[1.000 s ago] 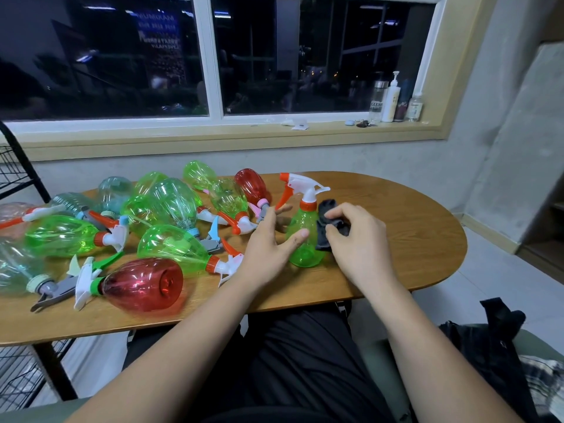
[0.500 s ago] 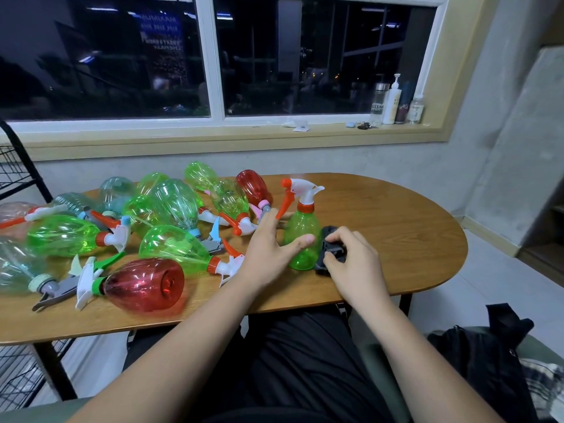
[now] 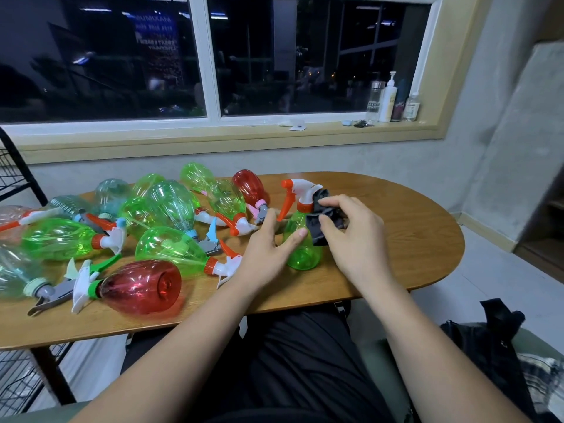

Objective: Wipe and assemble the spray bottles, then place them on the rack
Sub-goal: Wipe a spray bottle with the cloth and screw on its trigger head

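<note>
A small green spray bottle (image 3: 302, 254) with a white and orange trigger head stands upright on the wooden table (image 3: 412, 239). My left hand (image 3: 268, 251) grips its body from the left, thumb across the front. My right hand (image 3: 354, 236) pinches a black cloth (image 3: 320, 227) and holds it against the bottle's right shoulder, just under the trigger head. Several more green, red and clear spray bottles (image 3: 171, 248) lie on their sides over the left half of the table.
A red bottle (image 3: 140, 288) lies near the table's front edge. A black wire rack (image 3: 15, 178) stands at the far left. Containers (image 3: 387, 102) line the window sill. A black bag (image 3: 491, 340) sits at my right on the seat.
My right hand has lifted the black cloth from low beside the bottle up to its shoulder. My left hand keeps its hold on the bottle.
</note>
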The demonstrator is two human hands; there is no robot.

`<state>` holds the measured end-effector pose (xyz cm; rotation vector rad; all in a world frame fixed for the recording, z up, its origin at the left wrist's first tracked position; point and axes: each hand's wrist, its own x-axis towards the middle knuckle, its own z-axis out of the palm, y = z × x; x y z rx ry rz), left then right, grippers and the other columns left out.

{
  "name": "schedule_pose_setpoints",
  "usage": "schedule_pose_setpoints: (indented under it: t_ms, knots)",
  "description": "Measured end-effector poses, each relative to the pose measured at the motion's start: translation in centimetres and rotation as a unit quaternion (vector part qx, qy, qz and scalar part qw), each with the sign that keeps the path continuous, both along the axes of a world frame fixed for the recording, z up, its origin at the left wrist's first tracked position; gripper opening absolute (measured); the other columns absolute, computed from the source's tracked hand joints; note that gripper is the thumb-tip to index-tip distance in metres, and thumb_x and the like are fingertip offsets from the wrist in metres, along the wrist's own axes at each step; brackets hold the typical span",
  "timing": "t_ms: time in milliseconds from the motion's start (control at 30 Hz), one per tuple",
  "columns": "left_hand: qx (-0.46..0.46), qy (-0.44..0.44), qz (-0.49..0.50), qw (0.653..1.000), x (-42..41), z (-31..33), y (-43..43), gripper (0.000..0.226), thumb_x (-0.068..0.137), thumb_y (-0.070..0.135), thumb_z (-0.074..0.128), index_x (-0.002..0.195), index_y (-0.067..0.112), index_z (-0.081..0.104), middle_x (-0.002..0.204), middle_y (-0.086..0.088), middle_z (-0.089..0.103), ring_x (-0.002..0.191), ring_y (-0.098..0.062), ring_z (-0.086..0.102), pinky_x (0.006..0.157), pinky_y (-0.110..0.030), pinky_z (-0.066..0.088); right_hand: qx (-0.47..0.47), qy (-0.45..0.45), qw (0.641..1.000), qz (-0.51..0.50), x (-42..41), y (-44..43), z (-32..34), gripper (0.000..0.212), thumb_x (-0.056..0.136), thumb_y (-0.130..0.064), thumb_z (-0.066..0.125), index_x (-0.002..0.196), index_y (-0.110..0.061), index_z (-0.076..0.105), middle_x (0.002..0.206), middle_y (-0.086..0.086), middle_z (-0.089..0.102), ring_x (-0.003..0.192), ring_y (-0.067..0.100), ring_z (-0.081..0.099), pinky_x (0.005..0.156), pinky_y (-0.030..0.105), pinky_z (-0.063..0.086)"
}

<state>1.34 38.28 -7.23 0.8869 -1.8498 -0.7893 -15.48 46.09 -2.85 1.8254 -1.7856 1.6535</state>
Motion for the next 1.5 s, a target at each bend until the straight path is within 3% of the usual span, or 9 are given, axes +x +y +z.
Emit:
schedule_pose_setpoints:
  t_ms: [267,533,700,867,967,1100,1233,1333,1500]
  knots:
    - [-0.020,-0.022,0.004,1.000,0.1,0.4,0.2,0.037,0.097,0.045,0.074,0.125,0.049,0.050,0.113,0.051,0.057,0.111,0.021,0.056,0.085,-0.002,0.041,0.068,0.016,0.997,-0.009,-0.3,0.6,-4.2,0.024,0.095,-0.006,0.069,0.114,-0.022,0.069,0.107,-0.006,0.061,0.089,0.010,0.060,0.078,0.010,0.042]
    - [-0.008,0.006,-0.024,1.000,-0.1,-0.2,-0.5,0.058,0.085,0.062,0.080,0.130,0.036,0.056,0.124,0.014,0.067,0.120,-0.008,0.062,0.101,-0.039,0.053,0.215,0.055,0.975,-0.005,-2.0,-0.4,-3.2,0.022,0.090,-0.007,0.069,0.100,-0.026,0.069,0.101,-0.004,0.068,0.096,0.018,0.062,0.075,0.026,0.039]
    - [-0.022,-0.007,-0.015,1.000,-0.1,-0.4,-0.6,0.053,0.083,0.066,0.079,0.120,0.036,0.055,0.115,0.017,0.061,0.109,-0.001,0.058,0.091,-0.022,0.045,0.069,0.031,0.997,-0.002,-0.8,0.1,-0.2,0.022,0.088,-0.005,0.074,0.101,-0.023,0.076,0.099,-0.007,0.069,0.090,0.009,0.062,0.077,0.004,0.038]
    - [-0.014,0.010,-0.014,1.000,-0.2,-0.2,-0.4,0.033,0.098,0.056,0.059,0.124,0.036,0.063,0.112,0.016,0.064,0.108,-0.004,0.059,0.091,-0.025,0.045,-0.006,0.024,1.000,0.004,0.0,0.1,-0.6,0.025,0.091,-0.006,0.076,0.112,-0.019,0.077,0.108,-0.009,0.070,0.097,-0.001,0.061,0.088,0.002,0.038]
    - [0.005,0.020,-0.022,1.000,0.1,-0.1,-0.3,0.029,0.105,0.036,0.058,0.133,0.031,0.064,0.124,0.018,0.069,0.118,-0.003,0.062,0.095,-0.025,0.047,0.004,0.015,1.000,-0.001,-0.4,0.2,-2.0,0.027,0.089,-0.005,0.078,0.113,-0.018,0.076,0.110,-0.008,0.068,0.096,-0.003,0.058,0.087,0.000,0.036]
    - [0.007,-0.002,-0.015,1.000,0.3,-0.5,-0.5,0.039,0.101,0.046,0.066,0.138,0.035,0.058,0.134,0.020,0.067,0.130,0.001,0.058,0.106,-0.036,0.052,0.060,0.018,0.998,0.001,-1.2,0.5,-3.8,0.024,0.089,-0.007,0.079,0.108,-0.020,0.072,0.108,-0.008,0.065,0.094,-0.001,0.057,0.083,0.002,0.039]
    - [0.024,0.001,0.002,1.000,0.2,-0.3,-0.3,0.041,0.097,0.048,0.073,0.132,0.036,0.056,0.132,0.024,0.065,0.127,0.011,0.055,0.105,-0.028,0.048,0.146,0.055,0.988,0.002,-1.7,0.3,-5.9,0.015,0.095,-0.016,0.073,0.107,-0.023,0.068,0.105,-0.011,0.059,0.095,0.010,0.060,0.083,0.031,0.053]
    - [0.016,-0.003,0.011,1.000,0.2,-0.2,-0.3,0.051,0.091,0.055,0.077,0.131,0.037,0.052,0.133,0.021,0.062,0.127,0.006,0.055,0.102,-0.025,0.047,0.161,0.062,0.985,-0.001,-1.9,0.0,-6.4,0.015,0.097,-0.025,0.071,0.112,-0.024,0.069,0.108,-0.012,0.061,0.101,0.013,0.058,0.086,0.039,0.053]
    - [-0.009,-0.031,0.014,0.999,0.3,-0.1,-0.2,0.068,0.087,0.058,0.080,0.143,0.038,0.049,0.137,0.024,0.052,0.128,0.012,0.047,0.102,-0.011,0.040,0.172,0.020,0.984,0.029,-2.3,0.5,-6.3,0.027,0.092,-0.038,0.075,0.117,-0.037,0.067,0.112,-0.022,0.063,0.107,0.006,0.059,0.090,0.030,0.051]
